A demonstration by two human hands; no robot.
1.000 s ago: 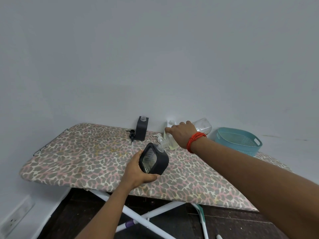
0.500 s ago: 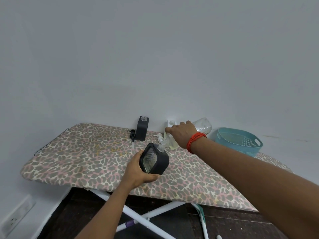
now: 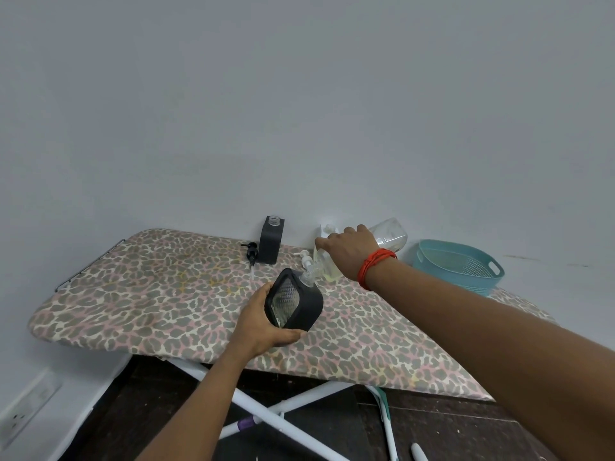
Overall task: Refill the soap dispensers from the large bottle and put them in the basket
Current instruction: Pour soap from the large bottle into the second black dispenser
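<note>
Essentially unchanged: left hand (image 3: 263, 322) grips dispenser (image 3: 296, 304), tilted; right hand (image 3: 349, 252) grips bottle (image 3: 389, 236), tipped just above it. Filling judged ongoing; basket (image 3: 442, 277), beyond right hand, awaits.

Wall (image 3: 299, 111): plain grey, upper frame.
Floor (image 3: 449, 434): dark, bottom.
Ironing board (image 3: 149, 294): leopard-print cover, centre.
Socket (image 3: 20, 424): lower left.

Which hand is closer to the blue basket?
The right hand. It grips the large bottle just beside the basket, not touching it. The left hand holds the black dispenser farther away, nearer the person.
</note>
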